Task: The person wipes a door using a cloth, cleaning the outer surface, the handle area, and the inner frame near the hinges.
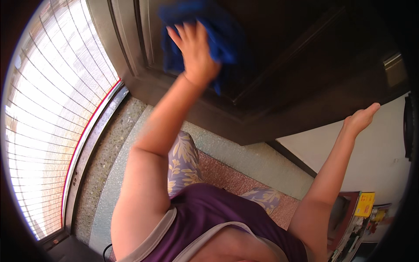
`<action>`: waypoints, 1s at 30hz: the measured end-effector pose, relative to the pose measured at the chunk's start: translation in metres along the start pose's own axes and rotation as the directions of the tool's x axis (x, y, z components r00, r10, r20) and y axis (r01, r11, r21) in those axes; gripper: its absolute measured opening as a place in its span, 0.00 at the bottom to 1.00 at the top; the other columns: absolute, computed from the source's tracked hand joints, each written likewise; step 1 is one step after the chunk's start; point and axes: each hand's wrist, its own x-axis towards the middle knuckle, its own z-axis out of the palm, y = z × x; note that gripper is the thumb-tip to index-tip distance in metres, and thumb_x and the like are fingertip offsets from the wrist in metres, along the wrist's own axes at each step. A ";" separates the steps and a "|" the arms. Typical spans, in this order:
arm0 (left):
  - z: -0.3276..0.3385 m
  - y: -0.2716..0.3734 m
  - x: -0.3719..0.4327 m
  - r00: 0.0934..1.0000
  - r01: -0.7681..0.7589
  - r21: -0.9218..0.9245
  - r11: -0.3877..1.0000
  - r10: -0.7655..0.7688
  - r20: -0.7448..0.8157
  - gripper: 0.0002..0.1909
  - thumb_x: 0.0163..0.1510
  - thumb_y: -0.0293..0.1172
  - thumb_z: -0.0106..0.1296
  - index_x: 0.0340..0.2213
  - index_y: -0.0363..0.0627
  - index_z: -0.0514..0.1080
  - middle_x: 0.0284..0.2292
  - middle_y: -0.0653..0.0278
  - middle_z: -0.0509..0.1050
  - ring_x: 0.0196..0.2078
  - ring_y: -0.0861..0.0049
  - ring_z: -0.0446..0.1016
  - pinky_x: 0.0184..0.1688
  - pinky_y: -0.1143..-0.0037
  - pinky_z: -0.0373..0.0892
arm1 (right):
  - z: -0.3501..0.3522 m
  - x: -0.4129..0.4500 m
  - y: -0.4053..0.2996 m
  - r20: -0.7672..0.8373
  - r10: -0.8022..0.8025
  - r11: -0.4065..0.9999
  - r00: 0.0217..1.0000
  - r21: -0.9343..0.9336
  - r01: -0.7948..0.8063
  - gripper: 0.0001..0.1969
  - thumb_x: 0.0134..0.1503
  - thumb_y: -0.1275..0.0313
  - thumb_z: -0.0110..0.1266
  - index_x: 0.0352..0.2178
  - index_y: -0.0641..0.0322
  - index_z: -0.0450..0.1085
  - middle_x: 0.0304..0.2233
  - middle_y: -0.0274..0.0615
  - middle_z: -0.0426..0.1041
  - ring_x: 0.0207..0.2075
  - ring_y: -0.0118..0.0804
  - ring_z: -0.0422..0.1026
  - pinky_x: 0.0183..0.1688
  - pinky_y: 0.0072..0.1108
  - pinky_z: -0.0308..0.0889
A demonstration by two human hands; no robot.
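Note:
My left hand (198,54) presses a crumpled blue cloth (224,49) against a dark brown panelled door (281,95). Its fingers are spread over the fabric, and both hand and cloth are slightly blurred. Farther right, my right hand (360,120) is at the door's lower right edge, with the arm stretched out. How its fingers are bent there is hard to see. A metal plate (396,70), perhaps part of a lock, sits on the door beyond that hand.
At left, a mesh screen (49,131) with bright light behind it meets a metal threshold track (93,136). Speckled terrazzo flooring (222,170) lies below. A white wall (327,144) stands at right, and a yellow box (364,204) is among several items at lower right.

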 end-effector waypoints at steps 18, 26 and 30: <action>0.046 0.030 -0.205 0.602 0.798 -0.256 0.545 -0.724 0.337 0.32 0.53 0.39 0.48 0.51 0.27 0.53 0.52 0.41 0.57 0.56 0.54 0.54 0.58 0.66 0.48 | 0.004 -0.014 -0.020 -0.035 0.097 0.995 0.995 0.001 -0.097 0.26 0.58 0.49 0.34 0.26 0.66 0.60 0.15 0.27 0.43 0.15 0.24 0.40 0.14 0.18 0.42; 0.047 0.089 -0.206 0.923 0.195 -0.345 0.918 -0.053 0.381 0.30 0.34 0.32 0.59 0.43 0.42 0.65 0.42 0.54 0.67 0.51 0.55 0.59 0.54 0.56 0.48 | 0.008 -0.014 -0.015 -0.060 0.054 0.997 0.997 0.051 -0.051 0.26 0.57 0.49 0.35 0.27 0.65 0.60 0.16 0.27 0.43 0.15 0.23 0.40 0.14 0.16 0.41; 0.041 0.088 -0.165 0.946 0.189 -0.385 0.903 -0.062 0.319 0.18 0.39 0.34 0.54 0.36 0.50 0.72 0.42 0.60 0.69 0.49 0.59 0.62 0.55 0.56 0.47 | 0.008 -0.024 -0.029 0.012 0.142 0.990 0.990 0.018 -0.143 0.27 0.57 0.49 0.35 0.36 0.70 0.62 0.16 0.27 0.44 0.15 0.23 0.41 0.14 0.16 0.41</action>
